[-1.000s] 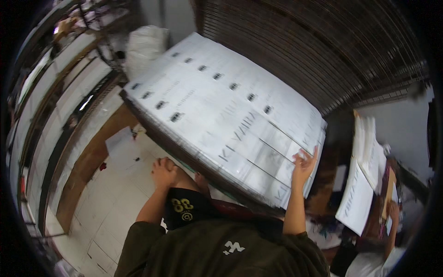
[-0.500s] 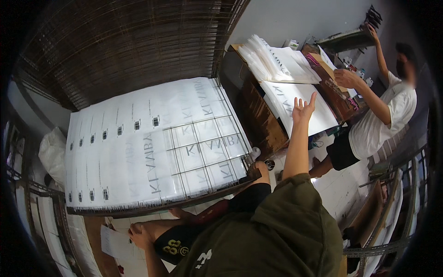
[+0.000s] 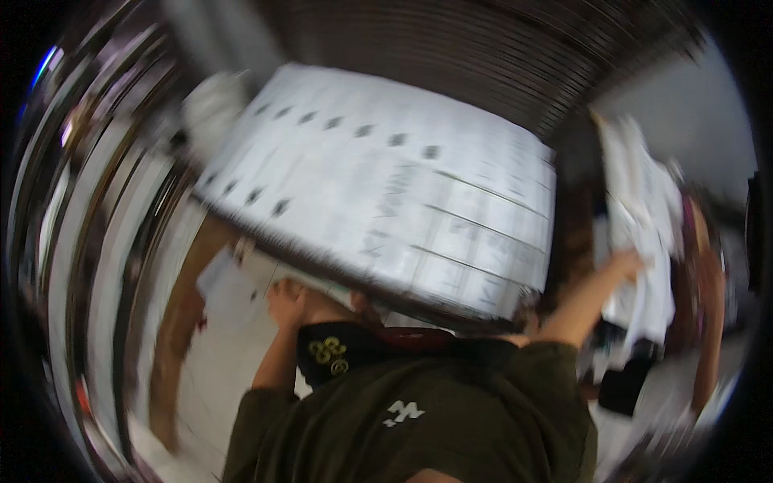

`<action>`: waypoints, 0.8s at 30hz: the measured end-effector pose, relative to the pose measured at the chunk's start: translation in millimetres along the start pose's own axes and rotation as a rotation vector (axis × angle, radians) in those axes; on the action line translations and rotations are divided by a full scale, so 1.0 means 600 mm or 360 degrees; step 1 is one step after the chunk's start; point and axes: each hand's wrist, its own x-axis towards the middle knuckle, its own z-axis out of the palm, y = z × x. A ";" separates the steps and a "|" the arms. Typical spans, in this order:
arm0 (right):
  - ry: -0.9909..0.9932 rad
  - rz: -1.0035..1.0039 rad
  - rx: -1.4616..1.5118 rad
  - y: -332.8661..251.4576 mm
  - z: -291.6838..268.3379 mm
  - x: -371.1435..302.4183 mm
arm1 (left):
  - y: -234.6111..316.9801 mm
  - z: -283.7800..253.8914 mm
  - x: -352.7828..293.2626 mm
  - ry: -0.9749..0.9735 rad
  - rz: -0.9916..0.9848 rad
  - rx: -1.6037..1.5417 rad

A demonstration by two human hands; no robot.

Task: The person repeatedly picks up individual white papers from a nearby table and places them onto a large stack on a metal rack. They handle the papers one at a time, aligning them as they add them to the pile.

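My left hand (image 3: 287,303) rests on my bent knee, its fingers lying over it with nothing in them. My right hand (image 3: 628,264) reaches out to the right, over or against a pile of white printed sheets (image 3: 648,302). Motion smears its fingers, so I cannot tell whether it grips a sheet. In front of me lie overlapping white plastic sheets (image 3: 338,165) with dark print and rows of small dark marks. A wire grid rack (image 3: 475,216) covers their right part.
Tall dark wire racks (image 3: 499,56) stand behind the sheets. A white sack (image 3: 216,113) sits at the far left, beside shelving with long pale boards (image 3: 80,233). A loose white sheet (image 3: 228,282) is near my left hand. Another person's arm (image 3: 710,322) shows at the right edge.
The view has swung right and blurred, shifting the sheets and rack. My right hand, raised with fingers stretched before, is now lower at the white pile. My left hand stays on my knee.
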 end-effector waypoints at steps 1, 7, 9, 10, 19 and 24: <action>-0.0155 -0.0278 -0.0517 0.031 0.021 0.031 | 0.022 -0.011 -0.003 -0.0029 -0.0030 -0.0047; -0.1490 -0.1006 -0.4367 0.036 -0.031 -0.011 | 0.030 -0.019 -0.002 -0.0056 -0.0109 -0.0133; -0.2054 -0.0272 -0.5342 0.027 -0.112 -0.042 | 0.031 -0.020 -0.016 -0.0067 -0.0118 -0.0136; -0.2100 0.0033 -0.5445 0.014 -0.146 -0.062 | 0.027 -0.017 -0.011 -0.0032 -0.0112 -0.0130; 0.0720 0.2744 -0.5810 -0.031 -0.447 -0.196 | 0.006 -0.035 -0.009 -0.0076 -0.0155 -0.0130; 0.0800 0.4199 -0.4844 -0.082 -0.567 -0.354 | 0.008 -0.052 -0.007 -0.0110 -0.0183 -0.0206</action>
